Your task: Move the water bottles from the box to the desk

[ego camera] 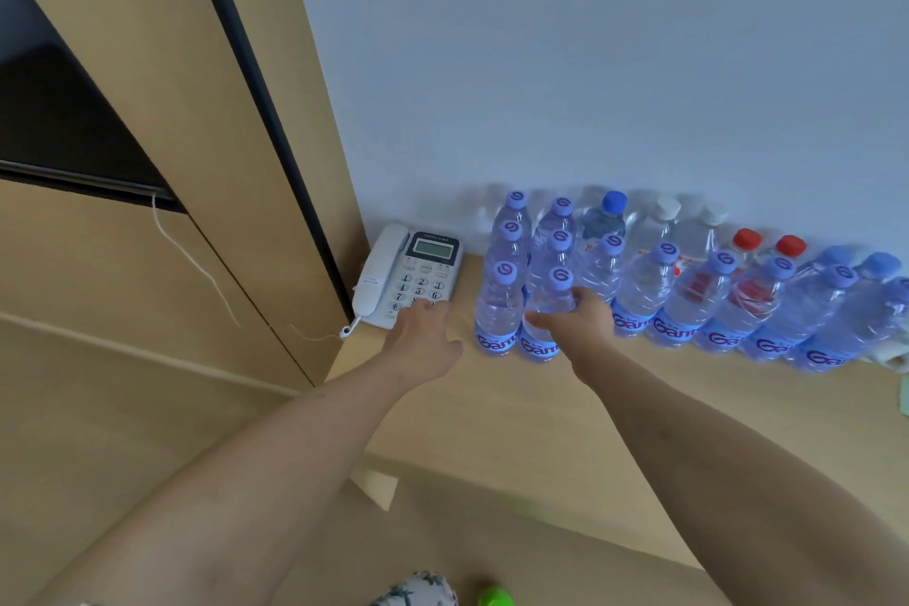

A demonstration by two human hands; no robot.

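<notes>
Several clear water bottles with purple caps and blue labels stand upright in rows on the wooden desk, against the white wall. My right hand grips the front bottle of the second column from the left, fingers curled round its body. The bottle stands on the desk, touching its left neighbour. My left hand hovers with relaxed fingers between the phone and the leftmost bottles, holding nothing. The box is not in view.
A white desk phone sits at the desk's left end beside a tall wooden cabinet. Bottles with red, white and blue caps stand behind the front row. A green object lies on the floor below.
</notes>
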